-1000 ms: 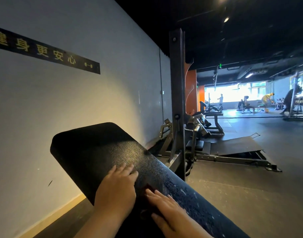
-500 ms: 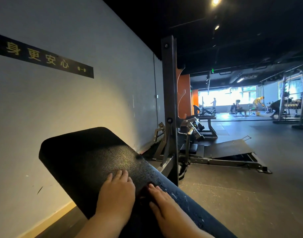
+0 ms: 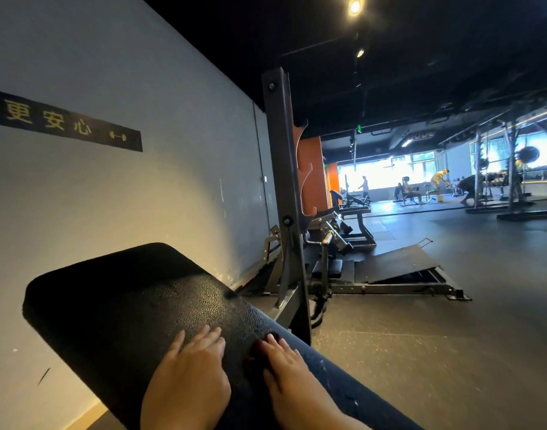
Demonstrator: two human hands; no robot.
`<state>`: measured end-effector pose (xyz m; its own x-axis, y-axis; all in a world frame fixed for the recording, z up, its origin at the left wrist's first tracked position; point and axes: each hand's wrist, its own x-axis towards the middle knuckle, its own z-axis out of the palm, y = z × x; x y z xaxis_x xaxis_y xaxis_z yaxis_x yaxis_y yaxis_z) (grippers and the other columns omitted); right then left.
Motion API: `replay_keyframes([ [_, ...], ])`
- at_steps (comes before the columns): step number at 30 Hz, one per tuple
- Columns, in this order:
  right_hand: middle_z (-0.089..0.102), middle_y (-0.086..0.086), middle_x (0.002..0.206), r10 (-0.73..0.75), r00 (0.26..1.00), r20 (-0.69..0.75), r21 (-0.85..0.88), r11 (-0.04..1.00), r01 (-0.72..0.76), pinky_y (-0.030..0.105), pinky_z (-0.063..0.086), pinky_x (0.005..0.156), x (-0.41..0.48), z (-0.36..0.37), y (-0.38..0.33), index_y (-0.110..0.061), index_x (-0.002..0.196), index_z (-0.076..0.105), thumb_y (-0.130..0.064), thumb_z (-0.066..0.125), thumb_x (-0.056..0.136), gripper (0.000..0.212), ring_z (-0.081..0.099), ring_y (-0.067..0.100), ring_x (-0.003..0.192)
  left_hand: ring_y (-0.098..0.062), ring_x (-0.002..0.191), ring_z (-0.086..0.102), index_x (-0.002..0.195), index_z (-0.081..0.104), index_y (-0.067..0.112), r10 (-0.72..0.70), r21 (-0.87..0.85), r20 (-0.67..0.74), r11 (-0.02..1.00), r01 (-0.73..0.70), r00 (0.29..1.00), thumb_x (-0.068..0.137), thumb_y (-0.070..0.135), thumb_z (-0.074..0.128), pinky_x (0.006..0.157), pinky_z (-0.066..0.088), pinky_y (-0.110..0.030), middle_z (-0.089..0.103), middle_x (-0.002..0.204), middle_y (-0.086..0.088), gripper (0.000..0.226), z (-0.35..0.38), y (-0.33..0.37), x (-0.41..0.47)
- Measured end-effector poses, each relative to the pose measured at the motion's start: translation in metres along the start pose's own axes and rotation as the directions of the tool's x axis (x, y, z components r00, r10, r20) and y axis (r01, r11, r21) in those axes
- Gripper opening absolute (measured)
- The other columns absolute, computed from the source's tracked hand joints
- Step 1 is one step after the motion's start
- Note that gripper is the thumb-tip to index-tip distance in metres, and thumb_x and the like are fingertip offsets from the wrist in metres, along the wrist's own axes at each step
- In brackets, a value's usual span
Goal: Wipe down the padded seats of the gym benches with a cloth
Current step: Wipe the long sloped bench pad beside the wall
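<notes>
A black padded bench pad (image 3: 135, 305) slopes up and away from me toward the grey wall. My left hand (image 3: 188, 377) lies flat on its pebbled surface with straight fingers. Just to its right, my right hand (image 3: 292, 377) also lies flat with straight fingers. A dark cloth (image 3: 254, 356) shows as a dim, reddish patch under and beside the right fingertips; most of it is hidden or lost in shadow. Small wet streaks glisten on the pad's right side (image 3: 331, 370).
A dark steel upright (image 3: 284, 187) of the rack rises just behind the pad. Beyond it stand other machines (image 3: 334, 231) and a tilted floor plate (image 3: 399, 262). The grey wall (image 3: 142, 197) runs along the left. Several people exercise far back by the windows (image 3: 408, 190).
Both hands stay flat on the pad and sit slightly lower in the frame. The view has tilted upward, showing more ceiling.
</notes>
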<state>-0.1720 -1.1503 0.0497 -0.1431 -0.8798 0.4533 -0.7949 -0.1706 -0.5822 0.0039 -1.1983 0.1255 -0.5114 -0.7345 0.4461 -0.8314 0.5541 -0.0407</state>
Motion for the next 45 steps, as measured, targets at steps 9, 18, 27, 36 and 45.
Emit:
replay_keyframes([
  [9, 0.008, -0.029, 0.161, -0.102, 0.987, 0.121, -0.051, 0.993, 0.109, 0.015, -0.002, 0.120, -0.019, -0.015, 0.001, -0.041, 0.156, 0.020, -0.034, 0.039, 0.107, 0.053, -0.003, -0.012, 0.146, -0.002, 0.151, 0.007, 0.155, 0.032, 0.021, 0.008, 0.049, -0.017, 0.999, -0.007, 1.000, 0.097, 0.021, 0.031, 0.125, 0.000, -0.036, 0.021, 0.164, 0.012, 0.058, -0.001, 0.003, -0.006],
  [18, 0.010, -0.027, 0.162, -0.184, 0.973, 0.143, -0.007, 0.982, 0.187, 0.009, -0.007, 0.115, -0.038, -0.004, -0.025, -0.040, 0.157, 0.020, -0.029, 0.040, 0.106, 0.055, -0.002, -0.013, 0.146, -0.007, 0.152, 0.006, 0.155, 0.030, 0.019, 0.037, 0.088, -0.013, 0.995, -0.036, 0.999, 0.094, 0.022, 0.024, 0.125, 0.000, -0.038, 0.020, 0.165, 0.008, 0.061, 0.004, 0.002, -0.005],
  [27, 0.019, -0.011, 0.165, 0.039, 0.999, 0.025, -0.083, 0.996, -0.037, 0.025, 0.005, 0.122, 0.003, -0.001, -0.009, -0.030, 0.157, 0.027, -0.026, 0.040, 0.107, 0.052, 0.010, 0.007, 0.152, -0.013, 0.153, 0.008, 0.154, 0.033, 0.018, 0.039, 0.072, -0.005, 0.997, -0.039, 0.999, 0.099, 0.020, 0.031, 0.125, 0.007, -0.039, 0.023, 0.164, 0.004, 0.055, 0.004, 0.003, -0.004],
  [36, 0.028, -0.009, 0.161, 0.077, 0.995, 0.063, -0.042, 0.996, -0.075, 0.028, 0.016, 0.122, 0.005, -0.014, 0.030, -0.029, 0.156, 0.029, -0.025, 0.042, 0.106, 0.051, 0.023, 0.013, 0.150, -0.013, 0.152, 0.016, 0.153, 0.036, 0.016, 0.053, 0.025, -0.040, 0.998, -0.052, 0.998, 0.099, 0.021, 0.031, 0.125, 0.007, -0.039, 0.027, 0.163, 0.001, 0.054, 0.013, -0.001, -0.001],
  [45, 0.024, -0.028, 0.154, -0.128, 0.983, 0.130, 0.021, 0.992, 0.126, 0.017, 0.012, 0.119, -0.028, -0.012, 0.002, -0.038, 0.154, 0.030, -0.027, 0.045, 0.106, 0.052, 0.017, -0.010, 0.143, -0.015, 0.151, 0.019, 0.151, 0.038, 0.015, 0.071, 0.077, -0.044, 0.995, -0.067, 0.997, 0.101, 0.023, 0.031, 0.125, 0.010, -0.040, 0.031, 0.161, 0.000, 0.052, 0.014, -0.002, -0.001],
])
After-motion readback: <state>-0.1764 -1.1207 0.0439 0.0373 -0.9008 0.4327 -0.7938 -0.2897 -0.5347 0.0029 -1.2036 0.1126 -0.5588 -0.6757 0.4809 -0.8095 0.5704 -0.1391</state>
